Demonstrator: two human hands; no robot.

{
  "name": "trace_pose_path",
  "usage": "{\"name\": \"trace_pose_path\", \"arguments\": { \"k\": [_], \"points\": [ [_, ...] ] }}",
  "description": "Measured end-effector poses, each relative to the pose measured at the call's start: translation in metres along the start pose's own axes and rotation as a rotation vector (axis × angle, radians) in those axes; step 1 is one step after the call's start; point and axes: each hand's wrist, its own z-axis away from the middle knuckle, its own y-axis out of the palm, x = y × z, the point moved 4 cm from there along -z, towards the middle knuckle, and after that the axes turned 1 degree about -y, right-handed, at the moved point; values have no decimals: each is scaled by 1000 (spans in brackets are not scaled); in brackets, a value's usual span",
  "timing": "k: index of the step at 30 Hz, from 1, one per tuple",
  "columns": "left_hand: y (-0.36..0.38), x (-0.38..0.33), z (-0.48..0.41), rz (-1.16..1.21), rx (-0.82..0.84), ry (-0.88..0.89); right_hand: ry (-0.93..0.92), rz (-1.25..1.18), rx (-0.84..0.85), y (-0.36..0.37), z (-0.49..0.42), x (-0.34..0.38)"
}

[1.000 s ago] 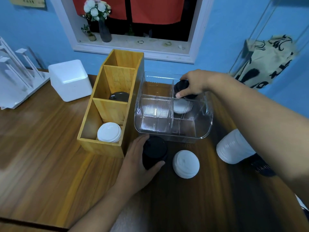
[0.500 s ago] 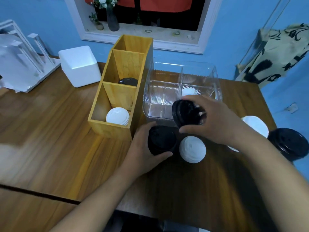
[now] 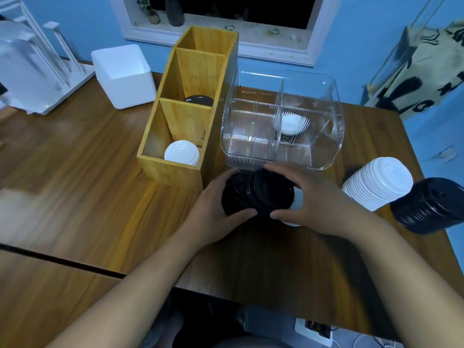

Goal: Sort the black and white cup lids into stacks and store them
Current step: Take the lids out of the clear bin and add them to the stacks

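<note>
Glossy black lids (image 3: pixel 263 194), ridged at the rim and so dark that their edges run together, sit on the wooden table (image 3: pixel 100 197) just in front of the clear bin (image 3: pixel 331 146), clasped from both sides. The left hand (image 3: pixel 213 214) curls round their left part, thumb on the near side. The right hand (image 3: pixel 319 204) wraps round the right part, which seems tilted toward the left, though whether they make one nested stack or two bunches is hard to tell. A small white stack (image 3: pixel 297 204) peeks out from under the right palm. In the wooden organizer (image 3: pixel 175 174) the nearest compartment holds stored white lids (image 3: pixel 182 153) and the middle one stored dark lids (image 3: pixel 198 99). The clear bin's rear right compartment holds a ruffled white pile (image 3: pixel 291 124). On the table to the right a tall white stack (image 3: pixel 379 183) leans just beside a tall black stack (image 3: pixel 431 205).
</note>
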Motion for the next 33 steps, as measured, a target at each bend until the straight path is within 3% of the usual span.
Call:
{"name": "trace_pose_path", "arguments": {
  "k": [9, 22, 29, 33],
  "points": [
    [-4, 3, 5, 45, -19, 8, 18, -161, -94, -8, 14, -10],
    [-2, 0, 3, 23, 35, -33, -56, -7, 160, 16, -21, 5],
    [-2, -1, 4, 50, 35, -30, -30, 4, -2, 28, -19, 16],
    [-2, 1, 4, 50, 33, -34, -46, 1, 54, 22, -22, 13]
  ]
}}
